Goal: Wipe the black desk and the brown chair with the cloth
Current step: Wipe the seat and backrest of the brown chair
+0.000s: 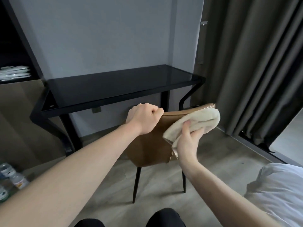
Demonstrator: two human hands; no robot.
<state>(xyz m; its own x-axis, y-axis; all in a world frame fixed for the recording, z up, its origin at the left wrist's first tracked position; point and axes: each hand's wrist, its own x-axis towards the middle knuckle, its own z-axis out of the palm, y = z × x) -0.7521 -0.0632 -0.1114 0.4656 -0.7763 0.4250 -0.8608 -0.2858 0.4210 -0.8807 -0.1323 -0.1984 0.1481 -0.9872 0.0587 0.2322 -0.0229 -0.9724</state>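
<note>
Cloth [195,123]: cream, bunched, pressed to the chair's back rim.
Chair [150,148]: brown, black legs.
Right hand [186,143]: fingers curled round the cloth.
Left hand [144,117]: fist gripping the rim, left of the cloth.
Tabletop [114,86]: black, glossy, beyond both hands.

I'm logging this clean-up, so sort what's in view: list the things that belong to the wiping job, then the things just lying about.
Part of the job:
- cloth, held by the right hand
- brown chair, its top edge gripped by the left hand
- black desk

Just lying about:
- bottles on the floor
- white packets on the shelf
- white bedding
- curtain
</note>
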